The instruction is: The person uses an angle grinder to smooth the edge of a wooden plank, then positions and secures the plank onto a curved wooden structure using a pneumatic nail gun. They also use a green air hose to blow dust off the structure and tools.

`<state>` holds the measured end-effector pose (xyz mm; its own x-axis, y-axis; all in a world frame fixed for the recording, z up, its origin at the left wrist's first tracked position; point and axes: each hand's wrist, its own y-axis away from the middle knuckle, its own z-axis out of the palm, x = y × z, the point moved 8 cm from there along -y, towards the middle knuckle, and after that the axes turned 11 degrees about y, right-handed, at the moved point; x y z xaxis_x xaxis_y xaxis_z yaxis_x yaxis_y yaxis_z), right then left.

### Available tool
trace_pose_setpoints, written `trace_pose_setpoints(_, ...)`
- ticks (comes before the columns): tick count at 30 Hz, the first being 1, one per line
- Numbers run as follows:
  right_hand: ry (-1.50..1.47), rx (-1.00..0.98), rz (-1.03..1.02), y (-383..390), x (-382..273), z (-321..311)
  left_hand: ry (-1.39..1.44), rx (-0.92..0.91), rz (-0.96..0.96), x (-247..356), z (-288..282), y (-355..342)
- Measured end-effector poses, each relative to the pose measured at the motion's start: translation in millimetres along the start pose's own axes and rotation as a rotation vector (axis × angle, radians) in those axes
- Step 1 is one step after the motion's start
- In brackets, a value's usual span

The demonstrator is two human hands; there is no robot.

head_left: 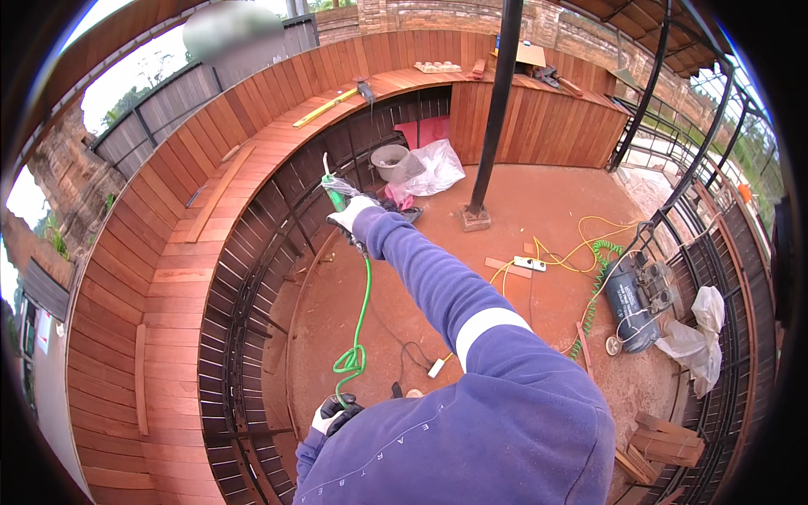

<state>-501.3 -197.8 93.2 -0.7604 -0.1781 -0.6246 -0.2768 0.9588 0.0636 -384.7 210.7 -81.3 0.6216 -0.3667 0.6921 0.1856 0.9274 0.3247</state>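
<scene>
My right hand [357,217] is stretched out ahead and to the left on a nearly straight arm, its gloved fingers grasping a green tool [337,200] whose exact kind I can't make out. The tool sits right in that grip, so nothing separates it from those fingers; its long axis runs forward from my glove and leans slightly left, with a slim pale tip at the far end and clear wrapping bunched just below it. My left hand [337,414] is low and close to my body, well apart from the tool, so the right is plainly the nearer one. Between the two hands hangs a green hose [363,316], dropping from under my right glove, looping over itself, then reaching my left glove; whether those left fingers are clenched on it or merely against it, I cannot tell. In my view the tip lies across the dark slats [244,252] under the curved wooden table [178,305], with the grey bucket [389,160] beyond it to the right. I can't judge whether the tip touches anything. As I see it, reach turns on that line from glove to tip, and on the slack in the loop.
</scene>
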Motion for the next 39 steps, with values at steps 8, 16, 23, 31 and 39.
trace_pose_setpoints(8,-0.116,-0.042,0.123,-76.1,48.0,-47.7,-0.195,0.078,-0.029,59.7,21.9,-133.0)
trace_pose_setpoints(16,0.132,0.163,0.039,-259.4,132.4,-52.7,-0.137,-0.109,-0.159,118.5,16.8,-326.8)
trace_pose_setpoints(23,0.187,0.142,0.054,-410.7,161.6,-91.5,-0.201,-0.17,-0.316,209.3,27.3,-494.6)
trace_pose_setpoints(31,0.026,0.043,0.227,-525.2,230.3,-149.5,-0.228,-0.382,-0.341,237.1,52.7,-649.5)
trace_pose_setpoints(39,0.041,0.249,0.224,-665.9,341.0,-241.2,-0.277,-0.264,-0.361,242.3,138.2,-849.3)
